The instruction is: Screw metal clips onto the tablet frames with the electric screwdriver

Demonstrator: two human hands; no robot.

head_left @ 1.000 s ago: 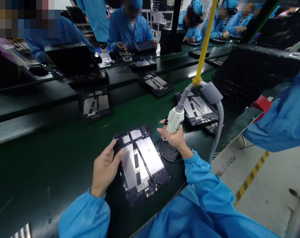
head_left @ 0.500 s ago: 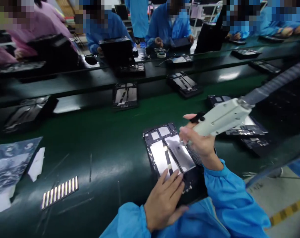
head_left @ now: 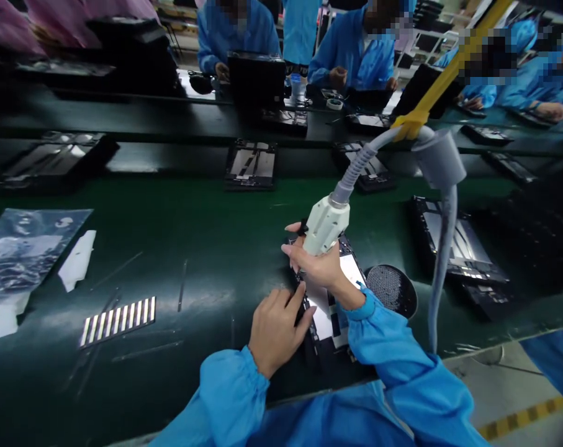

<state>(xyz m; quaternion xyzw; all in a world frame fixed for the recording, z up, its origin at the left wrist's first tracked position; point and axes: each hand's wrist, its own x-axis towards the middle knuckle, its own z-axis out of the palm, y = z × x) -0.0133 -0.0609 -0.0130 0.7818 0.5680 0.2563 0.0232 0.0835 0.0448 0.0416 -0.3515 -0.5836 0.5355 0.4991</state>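
Observation:
My right hand (head_left: 321,264) is closed round the pale electric screwdriver (head_left: 328,226), thumb beside its black lever. The screwdriver's lower end points down over an opened tablet (head_left: 325,310) and is hidden by my fingers. The tablet shows a black frame and silvery plates, partly covered by my right hand and sleeve. Along its left edge rests my left hand (head_left: 276,326), fingers stretched out and holding nothing. A round dish of small screws (head_left: 393,290) sits to the right of the tablet.
A grey cable (head_left: 439,261) with a thick cylinder hangs from a yellow strap (head_left: 449,74). More opened tablets (head_left: 251,164) lie along the green bench. At the left are a plastic bag (head_left: 30,254) and a striped strip (head_left: 118,321). Co-workers in blue sit opposite.
My right hand has moved the screwdriver left to the tablet's far left part, and the tool stands more upright. My left hand has slid from the tablet's near part to its left edge.

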